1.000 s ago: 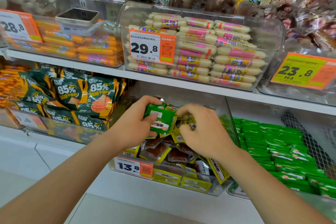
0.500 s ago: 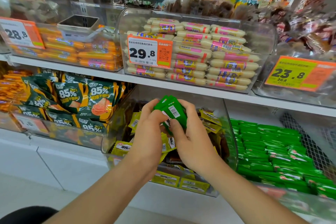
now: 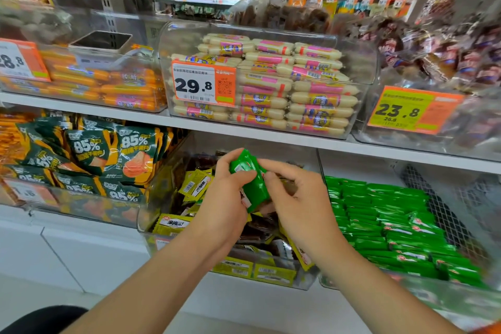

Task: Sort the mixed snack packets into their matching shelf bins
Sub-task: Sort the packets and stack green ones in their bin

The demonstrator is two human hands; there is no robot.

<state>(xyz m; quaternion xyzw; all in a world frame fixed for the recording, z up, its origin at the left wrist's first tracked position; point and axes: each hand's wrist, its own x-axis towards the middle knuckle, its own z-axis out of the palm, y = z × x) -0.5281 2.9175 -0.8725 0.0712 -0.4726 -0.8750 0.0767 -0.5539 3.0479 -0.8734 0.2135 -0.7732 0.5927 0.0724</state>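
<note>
My left hand [image 3: 225, 198] grips a small bunch of green snack packets [image 3: 248, 179] above the clear bin of yellow packets [image 3: 189, 187] on the lower shelf. My right hand [image 3: 295, 198] is beside it, with thumb and fingertips touching the right edge of the green bunch. Whether the right hand pinches a packet or only touches it is unclear. To the right stands a clear bin filled with matching green packets [image 3: 393, 219].
A bin of dark green "85%" packets [image 3: 108, 154] sits at the left on the same shelf. The shelf above carries bins of orange sausages [image 3: 108, 84], pale pink-labelled sausages [image 3: 292, 89] and brown wrapped snacks [image 3: 447, 62]. A white shelf edge [image 3: 244, 131] runs just above my hands.
Both hands came up out of the yellow-packet bin with green packets. The left hand now holds them as one bunch, and the right hand has shifted to its right edge.
</note>
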